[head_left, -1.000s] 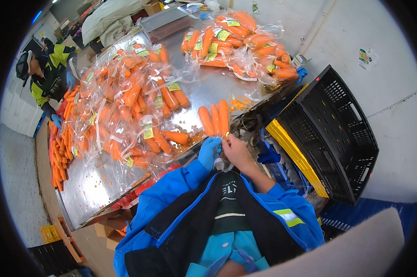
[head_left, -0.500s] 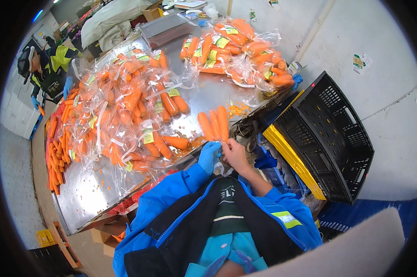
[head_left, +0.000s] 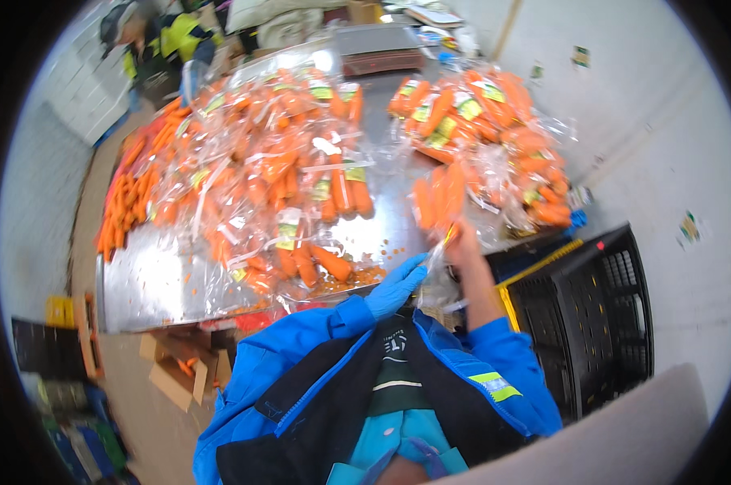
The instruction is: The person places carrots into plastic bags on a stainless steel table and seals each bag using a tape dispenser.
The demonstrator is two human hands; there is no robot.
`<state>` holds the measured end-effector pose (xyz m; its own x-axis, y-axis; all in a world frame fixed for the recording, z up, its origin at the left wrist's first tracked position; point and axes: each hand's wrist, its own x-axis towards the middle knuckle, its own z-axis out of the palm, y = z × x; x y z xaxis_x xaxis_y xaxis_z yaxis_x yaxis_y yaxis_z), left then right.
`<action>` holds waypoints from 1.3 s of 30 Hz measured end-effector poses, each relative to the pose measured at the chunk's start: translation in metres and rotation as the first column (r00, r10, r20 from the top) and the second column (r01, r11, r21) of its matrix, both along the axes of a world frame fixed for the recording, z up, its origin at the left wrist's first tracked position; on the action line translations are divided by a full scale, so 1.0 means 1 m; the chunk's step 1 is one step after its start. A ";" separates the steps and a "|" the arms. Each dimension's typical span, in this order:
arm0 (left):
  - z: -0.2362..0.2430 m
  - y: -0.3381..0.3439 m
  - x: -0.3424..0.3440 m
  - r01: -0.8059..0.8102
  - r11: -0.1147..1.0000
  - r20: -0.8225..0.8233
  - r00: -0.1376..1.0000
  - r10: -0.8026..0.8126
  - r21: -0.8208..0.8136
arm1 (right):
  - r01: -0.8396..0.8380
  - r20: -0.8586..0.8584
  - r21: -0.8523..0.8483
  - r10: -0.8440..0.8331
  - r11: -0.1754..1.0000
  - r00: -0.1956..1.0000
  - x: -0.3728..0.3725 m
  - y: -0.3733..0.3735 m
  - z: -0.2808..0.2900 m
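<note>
A clear plastic bag of carrots (head_left: 440, 196) is gripped at its gathered neck by my bare right hand (head_left: 462, 245), with the carrots pointing away from me toward the right-hand pile. The loose end of the bag trails down from that hand. Beside this end is my left hand (head_left: 398, 288) in a blue glove, its fingers stretched out; whether it touches the plastic I cannot tell. Bagged carrots with green-yellow labels form a large pile (head_left: 260, 174) on the left and a smaller pile (head_left: 483, 109) at the right.
The metal table (head_left: 151, 283) carries loose carrots (head_left: 131, 194) at its left end and orange scraps near me. A grey tray-like thing (head_left: 378, 48) lies at the back. Black crates (head_left: 588, 315) stand at right, a cardboard box (head_left: 171, 376) below left. A co-worker (head_left: 159, 52) is far left.
The held bag has moved forward and right, toward the smaller pile. My left hand has come away from the neck and its fingers have straightened. The view has turned to the right.
</note>
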<state>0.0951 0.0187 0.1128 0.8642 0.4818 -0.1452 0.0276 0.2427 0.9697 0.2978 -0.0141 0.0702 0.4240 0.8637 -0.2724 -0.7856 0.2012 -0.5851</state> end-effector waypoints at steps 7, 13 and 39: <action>-0.067 0.059 -0.083 -0.251 0.418 -0.074 0.780 0.621 0.873 | 0.448 0.942 -0.078 -0.081 0.891 0.326 0.158 0.134 0.077; -0.075 0.043 -0.132 -0.480 0.475 -0.247 0.462 0.852 0.738 | 0.043 0.887 -0.460 0.457 0.887 0.067 -0.013 0.117 0.001; 0.078 0.160 0.020 -0.348 0.716 0.159 0.934 0.320 0.606 | -0.355 0.905 -0.336 0.404 0.872 0.135 -0.017 0.169 0.182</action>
<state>0.1149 0.1787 0.1907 0.6279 0.7114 0.3156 0.0194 -0.4197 0.9075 0.2809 0.1545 0.2521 0.0024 0.9998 0.0221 0.3640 0.0197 -0.9312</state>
